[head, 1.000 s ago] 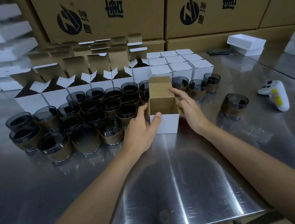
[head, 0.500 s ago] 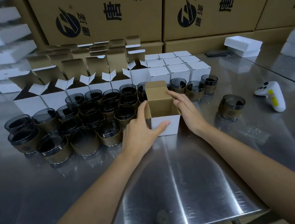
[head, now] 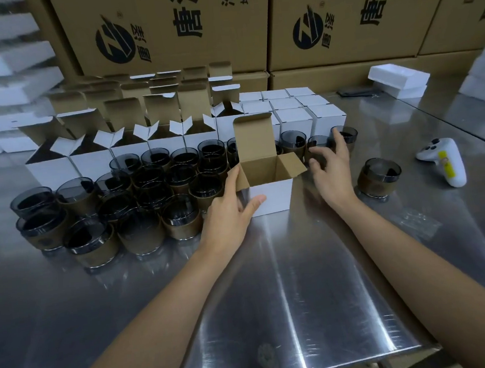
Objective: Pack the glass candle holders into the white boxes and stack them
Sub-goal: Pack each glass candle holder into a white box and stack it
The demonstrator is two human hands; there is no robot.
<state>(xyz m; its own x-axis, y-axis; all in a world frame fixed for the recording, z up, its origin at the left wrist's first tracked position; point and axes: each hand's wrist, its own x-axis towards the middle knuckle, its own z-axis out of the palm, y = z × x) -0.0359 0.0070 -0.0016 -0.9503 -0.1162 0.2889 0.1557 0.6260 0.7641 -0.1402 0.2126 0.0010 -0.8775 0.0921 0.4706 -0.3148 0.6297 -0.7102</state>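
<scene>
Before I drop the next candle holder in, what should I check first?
1. The lid flap stands up, clear of the opening: ok.
2. The side flaps are spread outward: ok.
3. The open box is empty: cannot tell; the inner walls are bare, but the bottom is hidden.
4. The left hand holds the open box at its left corner: ok.
5. The right hand grips a candle holder: not ok; its fingers are spread beside it, not closed.
</scene>
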